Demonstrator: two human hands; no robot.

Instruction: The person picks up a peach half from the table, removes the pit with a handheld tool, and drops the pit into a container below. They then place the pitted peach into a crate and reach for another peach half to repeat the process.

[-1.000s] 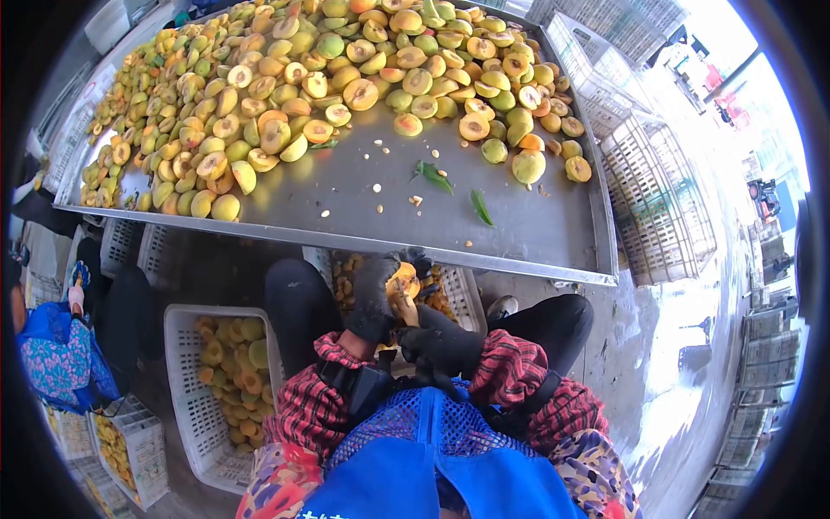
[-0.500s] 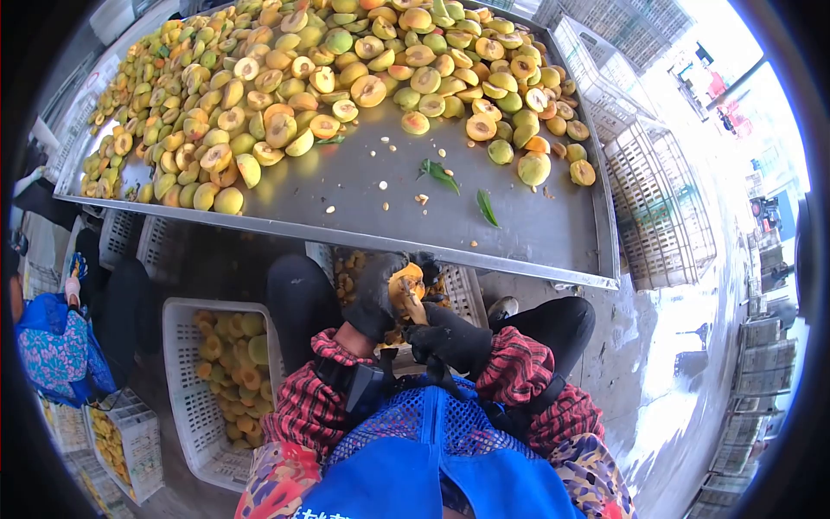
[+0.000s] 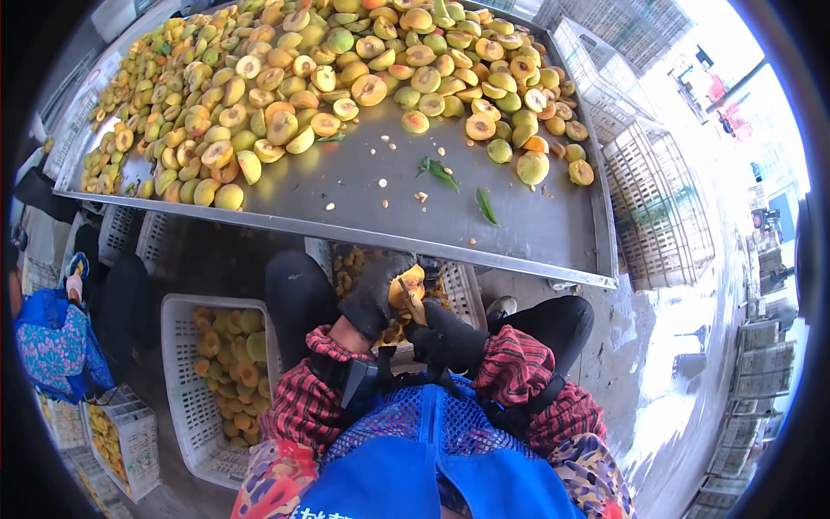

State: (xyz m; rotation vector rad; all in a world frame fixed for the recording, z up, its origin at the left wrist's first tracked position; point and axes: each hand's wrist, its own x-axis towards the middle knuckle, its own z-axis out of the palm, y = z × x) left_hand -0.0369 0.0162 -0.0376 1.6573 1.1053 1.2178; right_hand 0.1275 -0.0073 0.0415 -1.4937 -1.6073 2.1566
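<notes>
My left hand (image 3: pixel 377 294), in a dark glove, is closed around a peach half (image 3: pixel 407 284) with orange flesh. In my right hand (image 3: pixel 450 336), also dark-gloved, is a slim brownish tool (image 3: pixel 416 310), pressed against the fruit; its tip is hidden. Both hands are above a white crate (image 3: pixel 467 298) between my knees, which contains orange fruit pieces. Beyond them, a metal table (image 3: pixel 346 195) bears a heap of yellow-green peach halves (image 3: pixel 281 125), several with brown pit centres showing.
A white crate of peach halves (image 3: pixel 177 389) stands left of my legs. Green leaves (image 3: pixel 487 208) and pale kernels lie on the table. White crates (image 3: pixel 661 203) are stacked to the right. At far left sits another person in blue (image 3: pixel 52 346), beside filled crates.
Both hands stay together over the crate, with the peach half and tool shifting only slightly. The other person's hand at far left has moved a little.
</notes>
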